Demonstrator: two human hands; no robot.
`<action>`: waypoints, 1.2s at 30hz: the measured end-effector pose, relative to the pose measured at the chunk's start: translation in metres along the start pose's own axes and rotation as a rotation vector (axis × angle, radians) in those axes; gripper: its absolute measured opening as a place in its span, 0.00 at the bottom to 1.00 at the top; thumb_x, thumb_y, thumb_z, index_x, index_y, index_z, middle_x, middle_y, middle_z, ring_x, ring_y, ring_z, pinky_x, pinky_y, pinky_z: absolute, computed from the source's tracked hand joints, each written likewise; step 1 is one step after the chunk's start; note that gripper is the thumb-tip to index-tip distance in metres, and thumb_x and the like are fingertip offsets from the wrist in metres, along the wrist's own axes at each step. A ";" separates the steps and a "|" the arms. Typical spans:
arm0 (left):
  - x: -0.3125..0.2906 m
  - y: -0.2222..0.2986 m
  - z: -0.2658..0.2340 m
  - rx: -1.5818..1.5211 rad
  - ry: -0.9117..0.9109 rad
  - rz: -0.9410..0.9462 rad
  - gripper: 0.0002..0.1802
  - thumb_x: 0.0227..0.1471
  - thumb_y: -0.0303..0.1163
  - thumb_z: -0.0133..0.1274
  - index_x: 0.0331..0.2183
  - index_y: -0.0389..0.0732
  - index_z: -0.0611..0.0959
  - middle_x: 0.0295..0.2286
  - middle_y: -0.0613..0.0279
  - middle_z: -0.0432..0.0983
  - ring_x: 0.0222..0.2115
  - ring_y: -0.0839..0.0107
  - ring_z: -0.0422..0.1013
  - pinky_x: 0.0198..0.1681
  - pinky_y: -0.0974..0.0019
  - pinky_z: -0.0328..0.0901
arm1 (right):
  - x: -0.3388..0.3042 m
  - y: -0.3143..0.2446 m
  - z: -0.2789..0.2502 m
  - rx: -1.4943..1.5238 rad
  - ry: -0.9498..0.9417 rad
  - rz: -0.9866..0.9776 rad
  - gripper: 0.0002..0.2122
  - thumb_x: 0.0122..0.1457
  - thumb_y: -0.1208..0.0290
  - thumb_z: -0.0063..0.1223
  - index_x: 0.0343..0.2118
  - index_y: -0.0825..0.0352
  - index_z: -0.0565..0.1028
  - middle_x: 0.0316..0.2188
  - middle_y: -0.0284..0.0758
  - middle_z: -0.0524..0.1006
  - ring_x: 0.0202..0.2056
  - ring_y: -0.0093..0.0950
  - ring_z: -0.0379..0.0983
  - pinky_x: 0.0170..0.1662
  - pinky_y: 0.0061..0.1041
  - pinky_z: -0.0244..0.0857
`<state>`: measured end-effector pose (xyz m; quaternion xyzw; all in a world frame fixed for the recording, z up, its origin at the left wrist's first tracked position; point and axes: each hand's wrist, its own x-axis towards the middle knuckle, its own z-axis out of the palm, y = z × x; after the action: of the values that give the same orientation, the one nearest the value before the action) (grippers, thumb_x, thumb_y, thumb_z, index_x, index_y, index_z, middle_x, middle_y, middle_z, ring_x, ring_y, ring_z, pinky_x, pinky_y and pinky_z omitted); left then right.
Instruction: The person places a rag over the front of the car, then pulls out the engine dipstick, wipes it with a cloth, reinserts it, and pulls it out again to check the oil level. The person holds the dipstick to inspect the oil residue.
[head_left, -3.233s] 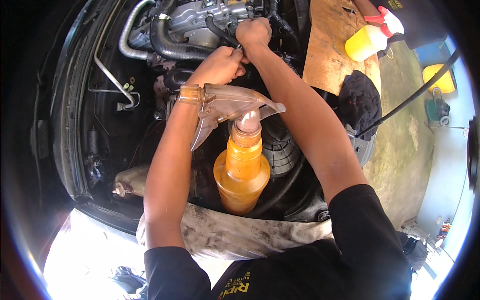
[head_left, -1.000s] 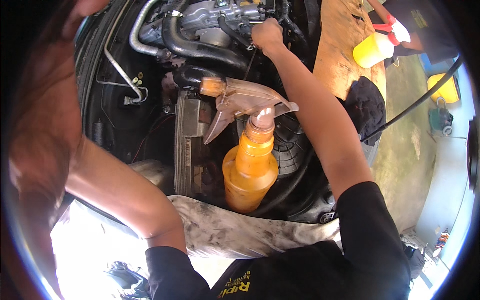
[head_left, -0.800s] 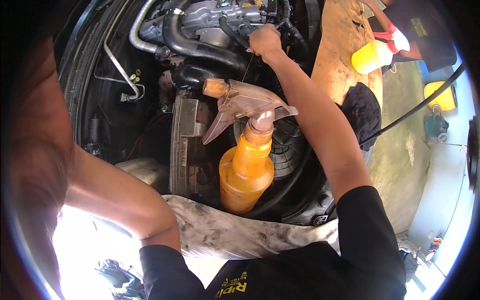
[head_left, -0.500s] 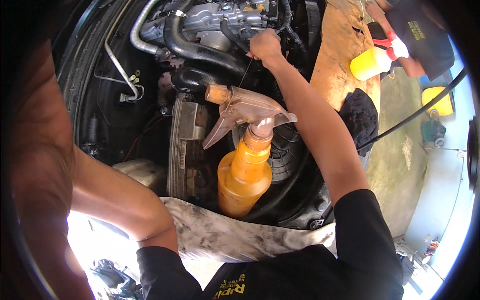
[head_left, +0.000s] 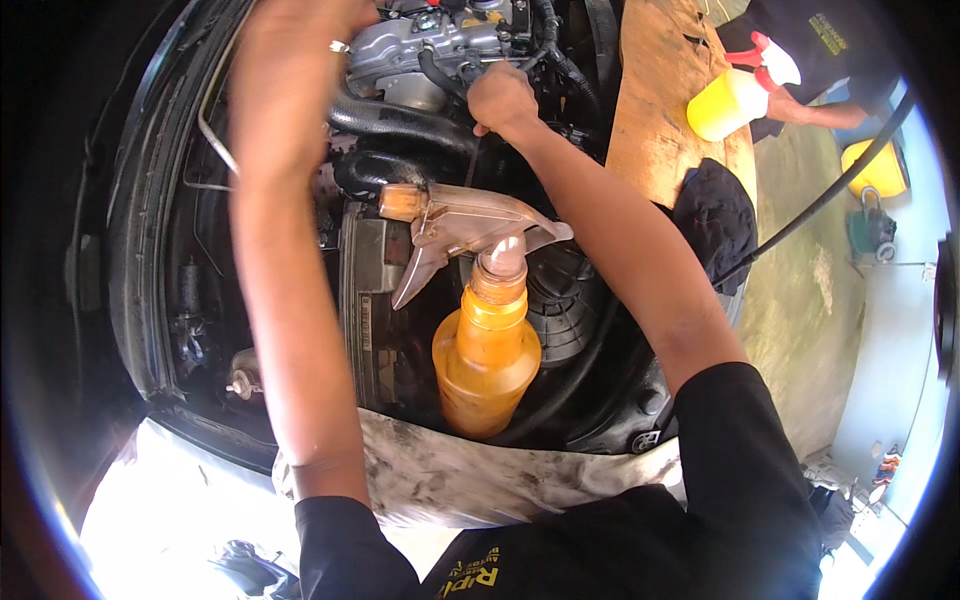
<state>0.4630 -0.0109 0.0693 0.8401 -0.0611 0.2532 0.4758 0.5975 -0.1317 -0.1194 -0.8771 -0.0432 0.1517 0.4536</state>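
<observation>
My right hand [head_left: 503, 98] is closed over the engine [head_left: 400, 52], beside black hoses. Whatever its fingers hold is hidden under the fist. Smeared by motion, my left hand [head_left: 300, 35] is at the upper left over the engine bay, partly cut off by the top edge, so its fingers cannot be read. Between my forearms an orange spray bottle [head_left: 487, 375] with a clear brownish trigger head [head_left: 470, 222] stands upright in the bay, touched by neither hand. A thick black hose [head_left: 400, 120] curves behind the trigger head.
A stained white cover [head_left: 450, 470] lies over the near edge. To the right are a brown sheet [head_left: 655, 100], a dark cloth [head_left: 715, 215] and a slanting black rod [head_left: 830, 215]. Beyond, a co-worker's hand [head_left: 788, 106] is by a yellow spray bottle [head_left: 722, 106].
My left arm has swung from the far left up over the bay. My right hand stays closed at the engine. The thin dark line below it no longer shows clearly.
</observation>
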 end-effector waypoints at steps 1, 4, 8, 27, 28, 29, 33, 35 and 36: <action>0.002 -0.019 0.025 0.022 -0.029 -0.092 0.22 0.66 0.49 0.53 0.49 0.41 0.85 0.46 0.60 0.82 0.49 0.66 0.77 0.57 0.64 0.65 | 0.000 0.000 -0.011 -0.086 0.084 -0.021 0.18 0.64 0.63 0.50 0.45 0.74 0.80 0.36 0.50 0.84 0.49 0.44 0.81 0.54 0.42 0.73; -0.020 -0.084 0.084 0.213 -0.070 -0.225 0.22 0.65 0.44 0.53 0.47 0.34 0.84 0.43 0.47 0.83 0.47 0.54 0.78 0.55 0.55 0.68 | 0.010 0.007 -0.021 -0.222 0.292 -0.113 0.20 0.62 0.60 0.53 0.49 0.72 0.79 0.52 0.51 0.80 0.53 0.48 0.78 0.56 0.43 0.72; -0.033 -0.121 0.114 0.474 -0.312 -0.240 0.23 0.61 0.38 0.51 0.50 0.30 0.81 0.45 0.37 0.81 0.49 0.43 0.77 0.55 0.51 0.69 | 0.011 0.022 -0.011 -0.289 0.218 -0.204 0.20 0.60 0.59 0.55 0.48 0.70 0.80 0.50 0.51 0.81 0.53 0.48 0.78 0.56 0.45 0.73; -0.030 -0.099 0.111 0.750 -0.325 -0.245 0.19 0.62 0.41 0.48 0.42 0.40 0.86 0.37 0.41 0.83 0.42 0.39 0.78 0.48 0.43 0.71 | 0.025 0.010 -0.013 -0.185 0.177 -0.055 0.21 0.57 0.60 0.58 0.49 0.71 0.79 0.51 0.50 0.80 0.54 0.47 0.78 0.56 0.43 0.72; -0.030 -0.099 0.112 0.752 -0.310 -0.233 0.18 0.62 0.41 0.47 0.42 0.40 0.86 0.37 0.41 0.83 0.42 0.39 0.78 0.48 0.43 0.71 | 0.028 0.010 -0.013 -0.170 0.239 -0.063 0.21 0.58 0.60 0.57 0.49 0.71 0.79 0.52 0.50 0.80 0.54 0.46 0.78 0.56 0.43 0.73; -0.029 -0.098 0.110 0.760 -0.293 -0.220 0.18 0.62 0.41 0.47 0.42 0.41 0.86 0.38 0.42 0.83 0.42 0.39 0.78 0.48 0.43 0.71 | 0.028 0.009 -0.017 -0.161 0.248 -0.035 0.21 0.58 0.60 0.57 0.49 0.72 0.79 0.51 0.50 0.80 0.54 0.46 0.78 0.55 0.43 0.73; -0.030 -0.094 0.111 0.771 -0.329 -0.225 0.17 0.62 0.40 0.47 0.42 0.41 0.86 0.37 0.42 0.83 0.41 0.39 0.78 0.47 0.43 0.72 | 0.026 0.012 -0.022 -0.254 0.288 -0.084 0.20 0.59 0.61 0.55 0.48 0.72 0.78 0.49 0.51 0.81 0.51 0.45 0.80 0.54 0.43 0.74; -0.031 -0.097 0.113 0.797 -0.373 -0.236 0.17 0.62 0.40 0.47 0.41 0.41 0.86 0.37 0.41 0.83 0.41 0.39 0.78 0.47 0.42 0.72 | 0.017 0.018 -0.015 -0.330 0.239 -0.184 0.20 0.60 0.61 0.55 0.48 0.71 0.78 0.48 0.51 0.81 0.50 0.45 0.80 0.53 0.43 0.74; -0.033 -0.099 0.111 0.792 -0.373 -0.237 0.17 0.62 0.40 0.47 0.41 0.41 0.86 0.37 0.41 0.83 0.40 0.39 0.78 0.47 0.42 0.72 | 0.015 0.017 -0.012 -0.392 0.252 -0.220 0.18 0.60 0.62 0.54 0.47 0.70 0.78 0.48 0.49 0.81 0.49 0.45 0.81 0.52 0.42 0.75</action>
<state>0.5098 -0.0541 -0.0693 0.9899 0.0526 0.0451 0.1241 0.6142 -0.1478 -0.1298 -0.9503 -0.1098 -0.0203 0.2907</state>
